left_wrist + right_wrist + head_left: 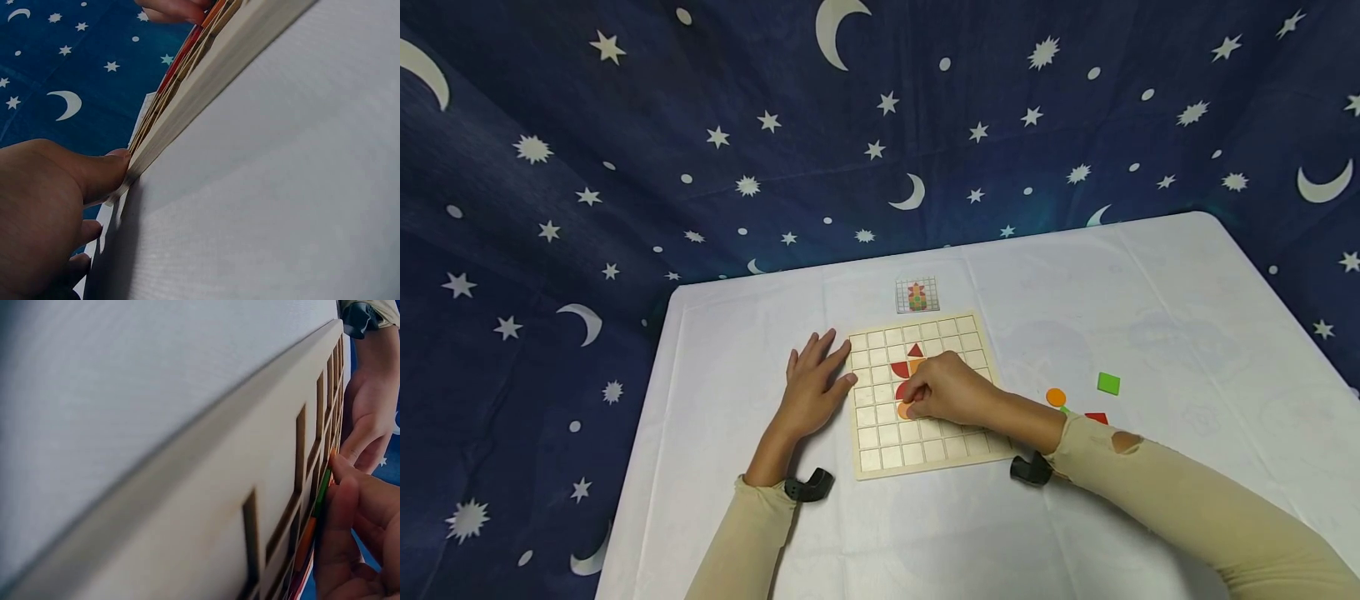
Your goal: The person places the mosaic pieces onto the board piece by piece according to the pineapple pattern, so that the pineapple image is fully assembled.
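A wooden grid board [891, 457] lies on the table with flat coloured pieces in its cells. A red triangle [915, 350], a red rounded piece [899, 369], an orange piece [915, 365] and a second red rounded piece [901, 390] run down its middle. My right hand [951, 389] reaches over the board and pinches an orange piece [903, 410] with curved edge, left of the fingertips. A green piece [322, 491] shows near these fingers in the right wrist view. My left hand [811, 390] rests at the board's left edge, fingers spread, thumb touching the rim.
Behind the board lies a small pattern card [917, 295] with a grid and a coloured figure. To the right are loose pieces: an orange disc [1056, 397], a green square [1108, 383] and a red piece [1097, 417] partly behind the right sleeve. A starry curtain [820, 133] hangs behind the table.
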Demonstrator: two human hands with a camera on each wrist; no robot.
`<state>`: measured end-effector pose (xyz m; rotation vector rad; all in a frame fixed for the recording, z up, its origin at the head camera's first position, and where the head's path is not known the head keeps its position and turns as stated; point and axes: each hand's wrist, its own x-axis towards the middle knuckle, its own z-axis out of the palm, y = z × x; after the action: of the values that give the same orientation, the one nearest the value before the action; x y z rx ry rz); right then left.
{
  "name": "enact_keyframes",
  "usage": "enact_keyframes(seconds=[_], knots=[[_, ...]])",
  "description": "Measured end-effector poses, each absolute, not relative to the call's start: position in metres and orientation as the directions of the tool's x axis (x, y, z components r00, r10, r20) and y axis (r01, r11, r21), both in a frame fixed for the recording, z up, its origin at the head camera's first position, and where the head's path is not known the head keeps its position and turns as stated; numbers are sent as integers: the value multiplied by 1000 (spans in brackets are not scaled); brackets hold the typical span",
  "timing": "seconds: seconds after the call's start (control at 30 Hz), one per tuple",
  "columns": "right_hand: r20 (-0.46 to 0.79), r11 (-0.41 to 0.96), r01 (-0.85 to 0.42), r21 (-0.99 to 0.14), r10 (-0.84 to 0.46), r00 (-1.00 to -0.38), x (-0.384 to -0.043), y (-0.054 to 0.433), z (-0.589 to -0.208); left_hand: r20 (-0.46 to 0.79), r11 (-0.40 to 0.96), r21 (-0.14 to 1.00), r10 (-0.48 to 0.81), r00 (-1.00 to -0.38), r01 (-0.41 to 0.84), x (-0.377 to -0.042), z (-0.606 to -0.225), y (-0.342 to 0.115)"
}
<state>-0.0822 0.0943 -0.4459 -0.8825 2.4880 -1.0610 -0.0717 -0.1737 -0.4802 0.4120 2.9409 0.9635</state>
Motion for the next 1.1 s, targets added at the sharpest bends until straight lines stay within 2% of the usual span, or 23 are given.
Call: enact_keyframes(seconds=[0.37, 0.77, 1.1], knots=[[-95, 496, -286, -820, -610, -787, -89, 127, -430, 69, 767, 592, 257, -964, 247, -72, -479, -173], [-203, 616, -253, -746, -572, -795, -102, 213, -408, 63, 774, 586, 252, -966, 240, -72, -479, -173], [-192, 646, -310, -698, -585, -788, -101, 266, -406, 61, 776, 584, 251, -966, 239, -71, -480, -173]])
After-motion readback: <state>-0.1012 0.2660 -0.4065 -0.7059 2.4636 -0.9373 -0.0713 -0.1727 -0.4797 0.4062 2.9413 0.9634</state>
